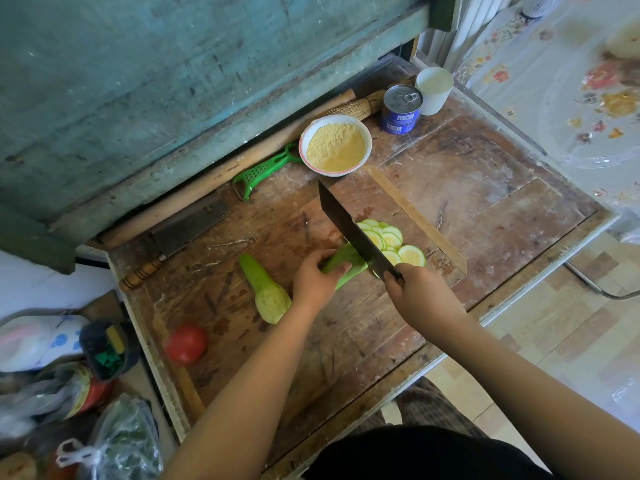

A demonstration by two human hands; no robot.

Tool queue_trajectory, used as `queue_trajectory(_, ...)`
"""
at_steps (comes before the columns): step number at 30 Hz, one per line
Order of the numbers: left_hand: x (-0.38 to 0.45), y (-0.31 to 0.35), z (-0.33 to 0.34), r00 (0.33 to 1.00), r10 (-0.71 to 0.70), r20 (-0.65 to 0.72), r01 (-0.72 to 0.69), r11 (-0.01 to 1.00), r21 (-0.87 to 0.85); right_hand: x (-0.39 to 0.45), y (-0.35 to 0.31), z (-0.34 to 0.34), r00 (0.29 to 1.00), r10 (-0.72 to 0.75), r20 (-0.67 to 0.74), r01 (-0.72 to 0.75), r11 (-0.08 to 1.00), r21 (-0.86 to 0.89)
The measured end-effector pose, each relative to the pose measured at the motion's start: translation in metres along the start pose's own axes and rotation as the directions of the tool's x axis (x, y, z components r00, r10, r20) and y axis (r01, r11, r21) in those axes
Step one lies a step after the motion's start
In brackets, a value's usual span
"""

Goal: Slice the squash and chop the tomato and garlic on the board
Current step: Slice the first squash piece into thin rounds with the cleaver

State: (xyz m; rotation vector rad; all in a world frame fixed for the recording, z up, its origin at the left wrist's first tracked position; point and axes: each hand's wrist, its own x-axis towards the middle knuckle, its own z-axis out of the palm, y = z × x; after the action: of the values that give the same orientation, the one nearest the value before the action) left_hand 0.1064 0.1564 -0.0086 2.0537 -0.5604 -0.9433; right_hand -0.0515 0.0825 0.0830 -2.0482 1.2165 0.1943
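Midway through slicing, the left hand pins the squash on the board, the right hand clenches the cleaver (tomato untouched), next cut needing fingertips tucked back.

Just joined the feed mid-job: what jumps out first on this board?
The dark cleaver at mid-board, gripped by the right hand, cutting the green squash that the left hand holds, with pale slices fanned out beyond the blade. Next, the red tomato at the board's near-left and the bowl of yellow powder at the far edge.
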Motion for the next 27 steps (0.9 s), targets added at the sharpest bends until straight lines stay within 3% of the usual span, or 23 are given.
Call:
queue_trajectory(12,-0.003,0.002,0.001,0.999,-0.004,-0.041,0.005,0.999,0.035,-0.004,-0.001,0.0,0.998,-0.037,-0.049,0.037,0.999,0.002)
queue_trajectory(21,-0.002,0.012,0.011,0.991,-0.047,-0.128,0.064,0.989,0.132,-0.003,-0.002,0.0,0.999,-0.036,-0.026,0.035,0.999,-0.014)
queue_trajectory(27,-0.001,0.01,0.014,0.989,-0.074,-0.125,0.087,0.991,0.106,-0.001,-0.001,0.002,1.0,-0.017,0.003,0.017,1.0,-0.007)
